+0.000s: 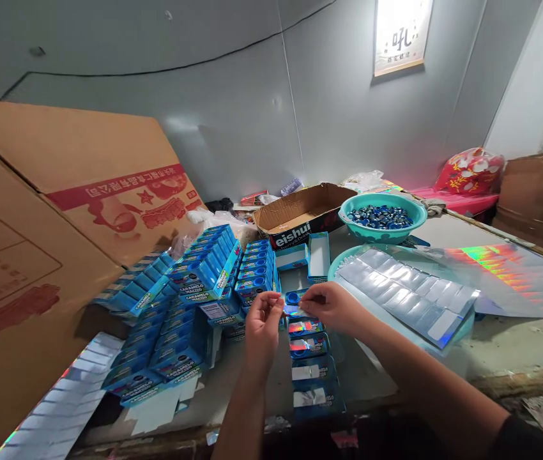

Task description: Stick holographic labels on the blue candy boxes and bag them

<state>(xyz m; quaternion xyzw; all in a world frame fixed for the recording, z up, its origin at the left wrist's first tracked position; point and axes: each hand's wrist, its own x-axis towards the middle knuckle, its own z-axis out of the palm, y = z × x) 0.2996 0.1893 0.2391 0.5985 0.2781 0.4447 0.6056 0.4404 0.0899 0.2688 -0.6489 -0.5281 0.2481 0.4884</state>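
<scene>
While the left hand (264,319) and right hand (331,306) are pinching what's probably a shiny sticker (294,312) above the row's farthest blue box (293,298), you're wanting to be holding it taut and square.

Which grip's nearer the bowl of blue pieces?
Right. The right grip is nearer the camera than the bowl and left of it, apart from it. The left grip is farther left, also apart.
</scene>
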